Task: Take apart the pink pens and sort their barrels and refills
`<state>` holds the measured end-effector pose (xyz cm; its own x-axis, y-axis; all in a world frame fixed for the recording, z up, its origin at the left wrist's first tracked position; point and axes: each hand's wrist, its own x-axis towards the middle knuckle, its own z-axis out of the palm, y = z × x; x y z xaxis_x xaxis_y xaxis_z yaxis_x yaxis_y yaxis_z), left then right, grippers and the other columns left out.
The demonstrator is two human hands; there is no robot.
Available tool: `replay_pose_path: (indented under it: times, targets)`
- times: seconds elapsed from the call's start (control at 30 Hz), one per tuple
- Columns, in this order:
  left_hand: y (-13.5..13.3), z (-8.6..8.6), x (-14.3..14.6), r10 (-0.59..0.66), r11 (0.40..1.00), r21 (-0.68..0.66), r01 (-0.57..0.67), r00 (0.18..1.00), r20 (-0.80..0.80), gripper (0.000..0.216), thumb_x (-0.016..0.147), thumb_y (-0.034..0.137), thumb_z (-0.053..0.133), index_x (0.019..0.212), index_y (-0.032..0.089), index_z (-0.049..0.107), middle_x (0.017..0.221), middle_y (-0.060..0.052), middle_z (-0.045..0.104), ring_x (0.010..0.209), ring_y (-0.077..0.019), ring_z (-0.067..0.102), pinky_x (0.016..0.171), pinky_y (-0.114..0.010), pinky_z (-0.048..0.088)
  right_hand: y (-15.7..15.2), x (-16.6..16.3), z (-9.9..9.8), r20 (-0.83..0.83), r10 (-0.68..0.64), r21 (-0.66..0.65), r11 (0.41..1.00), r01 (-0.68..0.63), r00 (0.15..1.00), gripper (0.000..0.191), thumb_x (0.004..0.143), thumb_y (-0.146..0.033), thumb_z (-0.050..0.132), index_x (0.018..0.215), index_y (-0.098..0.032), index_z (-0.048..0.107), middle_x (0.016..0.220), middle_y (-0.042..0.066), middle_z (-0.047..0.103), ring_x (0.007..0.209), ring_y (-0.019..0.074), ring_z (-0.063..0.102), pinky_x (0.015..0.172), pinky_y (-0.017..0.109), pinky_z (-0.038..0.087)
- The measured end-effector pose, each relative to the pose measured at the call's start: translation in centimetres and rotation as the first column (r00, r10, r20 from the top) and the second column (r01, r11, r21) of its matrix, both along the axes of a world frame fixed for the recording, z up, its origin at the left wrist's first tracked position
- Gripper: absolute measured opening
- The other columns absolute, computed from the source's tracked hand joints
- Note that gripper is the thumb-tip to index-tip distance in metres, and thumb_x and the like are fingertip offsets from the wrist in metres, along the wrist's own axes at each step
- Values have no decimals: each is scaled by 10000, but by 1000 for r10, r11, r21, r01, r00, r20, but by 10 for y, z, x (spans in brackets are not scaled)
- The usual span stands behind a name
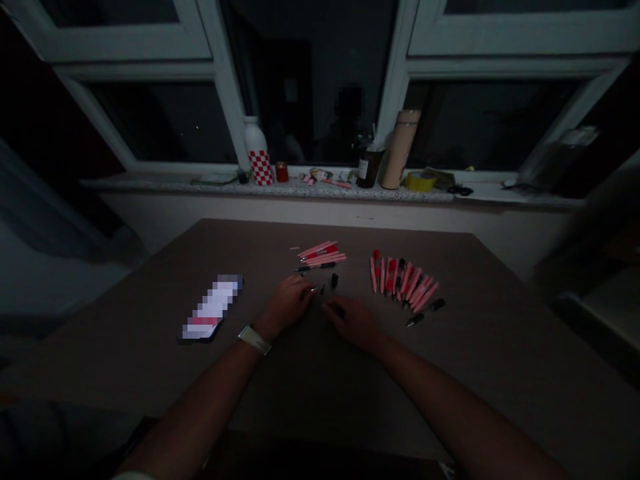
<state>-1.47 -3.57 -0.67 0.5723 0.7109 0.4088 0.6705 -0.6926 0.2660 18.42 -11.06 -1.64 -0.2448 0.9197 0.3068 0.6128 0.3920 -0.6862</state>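
Both my hands rest on a brown table point(150, 293) in dim light. My left hand point(289, 303), with a pale watch on its wrist, is closed in a pinch on a small thin pen part with a shiny tip. My right hand point(353, 321) lies close beside it, fingers curled on a small dark pen part. A short black cap point(334, 281) lies just beyond the hands. A small heap of pink pen barrels and refills point(323, 255) sits behind them. To the right lies a fanned row of pink and red pens point(404, 279), with a black pen point(425, 313) beside it.
A phone point(213, 308) lies on the table at the left. On the windowsill behind stand a red-and-white checked bottle point(259, 152), a small red jar point(282, 172), a dark jar point(369, 165), a tan cylinder point(400, 148) and a yellow tape roll point(420, 181). Dark windows above.
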Motion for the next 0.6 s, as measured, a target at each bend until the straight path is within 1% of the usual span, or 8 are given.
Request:
replay_pose_path:
  times: [0.07, 0.17, 0.3, 0.43, 0.6]
  targets:
    - [0, -1, 0, 5, 1000, -12, -5, 1000, -6, 185, 919, 202, 566, 1053, 198, 693, 987, -72, 672, 970, -225, 603, 864, -368, 489, 0, -1, 0, 11, 0, 3, 1000, -1, 1000, 198, 973, -331, 517, 976, -212, 675, 843, 22, 734, 751, 172, 675, 697, 269, 446]
    - [0, -2, 1, 30, 999, -18, -30, 999, -13, 167, 922, 227, 567, 1025, 196, 695, 1006, -76, 677, 985, -232, 602, 873, -376, 488, -1, -2, 1, 16, -1, -1, 1000, 1, 1000, 204, 972, -329, 516, 957, -206, 678, 819, 21, 729, 736, 170, 669, 698, 270, 444]
    - [0, 1, 1, 85, 996, -25, -86, 995, -43, 158, 927, 258, 560, 981, 180, 685, 983, -84, 678, 969, -244, 599, 868, -387, 484, -2, -3, 3, 7, 0, -7, 1000, 0, 1000, 217, 974, -326, 505, 943, -197, 676, 825, 27, 727, 742, 168, 668, 705, 269, 446]
    - [-1, 4, 0, 105, 992, -60, -109, 993, -60, 142, 925, 253, 550, 957, 198, 677, 982, -75, 677, 971, -245, 596, 860, -383, 483, -1, -5, 3, 3, -27, -8, 1000, 27, 1000, 213, 963, -331, 518, 949, -201, 685, 817, 28, 727, 738, 173, 666, 691, 269, 445]
    - [-1, 3, -2, 118, 990, -74, -119, 993, -16, 139, 925, 250, 544, 983, 195, 659, 1014, -82, 676, 979, -243, 605, 877, -385, 482, -2, -7, 3, 2, -34, -21, 999, 34, 999, 227, 963, -337, 505, 962, -211, 693, 850, 32, 734, 766, 179, 667, 701, 273, 444]
